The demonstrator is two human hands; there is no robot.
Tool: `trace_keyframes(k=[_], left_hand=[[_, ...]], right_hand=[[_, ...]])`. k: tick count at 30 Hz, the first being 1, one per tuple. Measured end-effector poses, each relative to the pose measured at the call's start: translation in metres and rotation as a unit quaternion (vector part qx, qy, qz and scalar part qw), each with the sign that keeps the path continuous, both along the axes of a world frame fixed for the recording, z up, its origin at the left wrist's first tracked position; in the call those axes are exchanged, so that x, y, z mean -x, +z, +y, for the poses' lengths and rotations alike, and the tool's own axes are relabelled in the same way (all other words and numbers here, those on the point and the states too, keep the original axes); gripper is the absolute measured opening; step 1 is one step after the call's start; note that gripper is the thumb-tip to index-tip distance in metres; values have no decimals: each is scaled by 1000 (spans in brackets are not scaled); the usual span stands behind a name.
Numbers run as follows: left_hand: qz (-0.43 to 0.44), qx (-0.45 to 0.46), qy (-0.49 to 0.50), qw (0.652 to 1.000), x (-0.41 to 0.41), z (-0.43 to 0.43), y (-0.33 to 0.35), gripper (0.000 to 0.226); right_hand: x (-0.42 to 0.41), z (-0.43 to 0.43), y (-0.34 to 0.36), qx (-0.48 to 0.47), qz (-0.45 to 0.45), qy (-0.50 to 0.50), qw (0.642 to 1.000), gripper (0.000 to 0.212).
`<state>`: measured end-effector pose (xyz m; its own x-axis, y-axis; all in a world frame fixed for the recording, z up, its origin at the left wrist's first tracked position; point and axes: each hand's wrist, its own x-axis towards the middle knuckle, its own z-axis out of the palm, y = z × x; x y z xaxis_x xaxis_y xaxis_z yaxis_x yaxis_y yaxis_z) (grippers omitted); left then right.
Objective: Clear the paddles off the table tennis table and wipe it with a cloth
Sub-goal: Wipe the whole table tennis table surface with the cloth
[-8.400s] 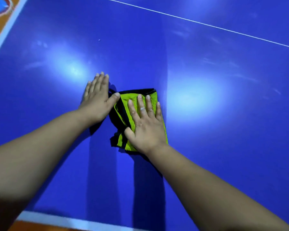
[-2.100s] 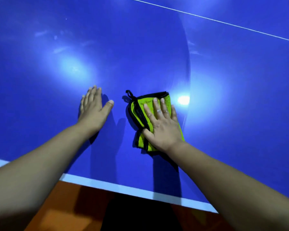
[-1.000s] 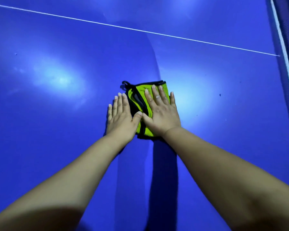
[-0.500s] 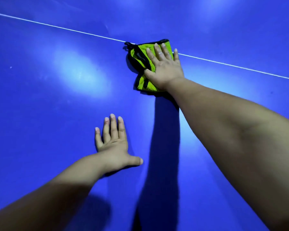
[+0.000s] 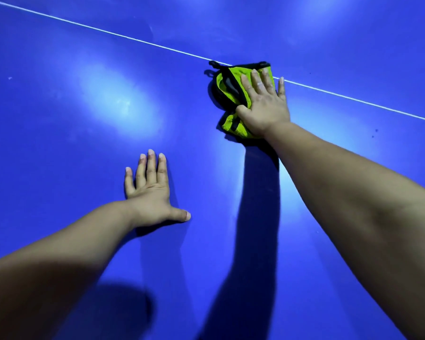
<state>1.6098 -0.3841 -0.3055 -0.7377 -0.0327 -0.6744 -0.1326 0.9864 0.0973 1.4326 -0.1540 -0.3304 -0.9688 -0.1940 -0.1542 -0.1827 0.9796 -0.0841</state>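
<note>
A folded lime-green cloth with black trim (image 5: 227,93) lies on the blue table tennis table (image 5: 71,123), its far edge on the white centre line (image 5: 138,40). My right hand (image 5: 263,104) presses flat on the cloth with straight fingers, the arm stretched far out. My left hand (image 5: 152,192) rests flat on the bare table nearer to me and to the left, fingers spread, holding nothing. No paddles are in view.
The blue surface fills the whole view, with bright light reflections at left and shadows of my arms below. A few small dark specks (image 5: 374,133) dot the table at the right.
Over the last second my right hand pushed the cloth away from me up to the white line, while my left hand stayed behind on the table. In the last half second little has shifted.
</note>
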Motion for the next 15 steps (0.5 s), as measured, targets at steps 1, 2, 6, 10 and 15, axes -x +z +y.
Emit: trace_keyframes(k=[1, 2, 6, 10, 15], left_hand=[[8, -2, 2, 1000, -1, 0, 0, 141], [15, -4, 4, 1000, -3, 0, 0, 141], [46, -13, 10, 999, -8, 0, 1, 139], [98, -36, 20, 994, -17, -3, -1, 135], [248, -17, -62, 967, -44, 1, 3, 106]], right_hand=[[-12, 2, 1, 5, -3, 1, 1000, 72], [-26, 3, 2, 11, -7, 6, 1000, 73], [-83, -2, 5, 8, -26, 48, 998, 79], [-146, -13, 7, 1, -42, 64, 997, 76], [-225, -28, 5, -12, -37, 70, 997, 76]])
